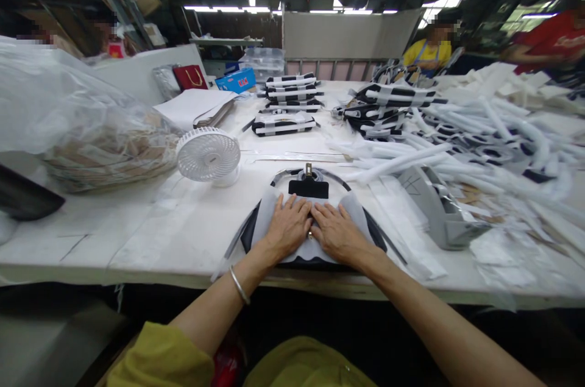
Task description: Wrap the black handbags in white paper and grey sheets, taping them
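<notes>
A dark handbag (256,231) lies flat at the near edge of the white table (137,234), covered by a sheet of white wrapping paper (269,210). Its black flap with a metal clasp (308,183) and curved handle stick out at the far side. My left hand (287,227) and my right hand (337,231) lie side by side on the paper, fingers stretched flat and pressing down. A bangle sits on my left wrist.
A small white fan (208,156) stands left of the bag. A clear plastic sack (86,131) fills the left side. Stacks of wrapped black-and-white bags (287,100) and a heap of white paper rolls (479,137) lie beyond. A grey holder (434,207) sits to the right. Other people work at the back.
</notes>
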Available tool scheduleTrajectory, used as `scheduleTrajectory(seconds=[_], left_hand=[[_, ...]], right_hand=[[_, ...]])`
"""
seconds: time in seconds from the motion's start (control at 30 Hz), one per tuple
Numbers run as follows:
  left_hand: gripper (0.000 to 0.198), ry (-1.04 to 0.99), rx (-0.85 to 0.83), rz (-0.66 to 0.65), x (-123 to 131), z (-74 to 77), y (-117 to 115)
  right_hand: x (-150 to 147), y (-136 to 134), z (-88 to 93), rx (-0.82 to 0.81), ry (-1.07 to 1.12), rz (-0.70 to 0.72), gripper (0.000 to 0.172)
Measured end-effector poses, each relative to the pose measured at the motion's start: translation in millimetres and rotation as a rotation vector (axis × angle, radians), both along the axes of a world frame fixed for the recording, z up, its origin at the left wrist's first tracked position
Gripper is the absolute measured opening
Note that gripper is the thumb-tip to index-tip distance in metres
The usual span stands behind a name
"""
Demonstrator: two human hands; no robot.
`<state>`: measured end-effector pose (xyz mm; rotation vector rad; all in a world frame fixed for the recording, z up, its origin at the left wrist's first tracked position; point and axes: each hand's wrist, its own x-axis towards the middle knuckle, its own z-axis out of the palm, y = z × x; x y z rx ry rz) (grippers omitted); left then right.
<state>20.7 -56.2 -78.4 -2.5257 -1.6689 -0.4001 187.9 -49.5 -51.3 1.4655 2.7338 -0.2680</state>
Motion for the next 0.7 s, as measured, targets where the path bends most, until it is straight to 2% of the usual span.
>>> scheduleTrajectory(seconds=[0.1,0.27,0.33,0.37,0.4,0.47,0.6,0.7], left_hand=[[0.035,0.023,-0.036,0.015,1.8,0.5,0.2],[0.037,0.014,-0.055,0.013,2.8,1.0,-1.1],[0.037,0.019,-0.069,0.005,2.0,-0.7,0.0],[0.038,0.025,-0.077,0.002,1.6,-1.5,0.6],[0.039,0.031,-0.086,-0.003,1.2,-2.2,1.0],[0.037,0.028,-0.086,-0.01,1.1,-2.3,1.2],[0.035,-0.045,-0.023,0.04,2.6,0.3,-1.3],[0.043,-0.087,0.019,0.117,3.2,0.0,-2.8]], right_hand=[[1.9,1.3,25.1,-0.027,-0.075,0.064,0.05],[-17.4,-1.3,92.2,-0.085,-0.355,0.135,0.03],[-33.6,2.4,109.0,-0.077,-0.379,0.129,0.031],[-41.1,5.9,111.9,-0.061,-0.356,0.125,0.032],[-46.9,10.3,110.6,-0.041,-0.325,0.119,0.032],[-51.3,19.9,96.6,0.01,-0.271,0.093,0.031],[-31.2,31.3,44.6,0.06,-0.245,0.013,0.033],[-11.1,29.6,11.0,0.161,-0.113,-0.027,0.032]])
